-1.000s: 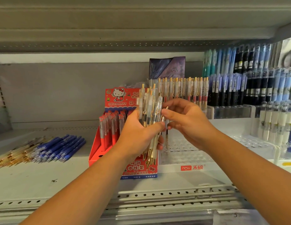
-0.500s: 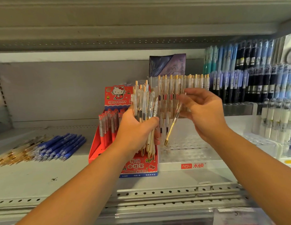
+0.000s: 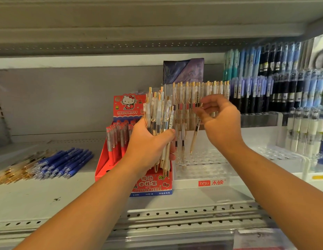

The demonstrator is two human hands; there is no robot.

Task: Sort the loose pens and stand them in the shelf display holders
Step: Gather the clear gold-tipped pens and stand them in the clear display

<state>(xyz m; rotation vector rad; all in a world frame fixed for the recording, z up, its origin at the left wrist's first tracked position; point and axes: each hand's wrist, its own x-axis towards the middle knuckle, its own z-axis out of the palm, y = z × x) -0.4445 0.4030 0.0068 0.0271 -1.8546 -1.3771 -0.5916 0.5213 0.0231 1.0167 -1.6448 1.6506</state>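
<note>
My left grip (image 3: pixel 149 147) is wrapped round a bundle of clear gold-clip pens (image 3: pixel 159 120). It holds them upright in front of the red Hello Kitty display box (image 3: pixel 128 109), and their tips hang below the hand over the box's front lip. Red pens (image 3: pixel 115 141) stand in that box just left of my wrist.

My right grip (image 3: pixel 220 121) is curled, with thumb and fingers pinching the top of a single gold-clip pen (image 3: pixel 194 139); blur softens the fingertips. That pen hangs tilted, tip down and to the left, over the clear hesu display holder (image 3: pixel 202 168). I cannot tell whether the tip touches the perforated top. Two pens (image 3: pixel 180 139) stand in the holder just to its left, between it and the bundle. A back row of gold-clip pens (image 3: pixel 202 91) lines the holder's rear, close behind my right fingers.

The holder's front rows of holes show open from the held pen down to the labelled front edge. The holder's left edge sits against the red box. On its right is another clear holder (image 3: pixel 276 154) carrying white-barrelled pens (image 3: pixel 305 130). Racks of blue and black pens (image 3: pixel 265 91) rise close on the right.

The upper shelf (image 3: pixel 139 24) sits well above both grips. Left of the red box, bare shelf (image 3: pixel 39 195) runs out to loose blue pens (image 3: pixel 63 163) and gold pens (image 3: pixel 11 175) lying flat. The perforated front rail (image 3: pixel 175 215) runs under both forearms.
</note>
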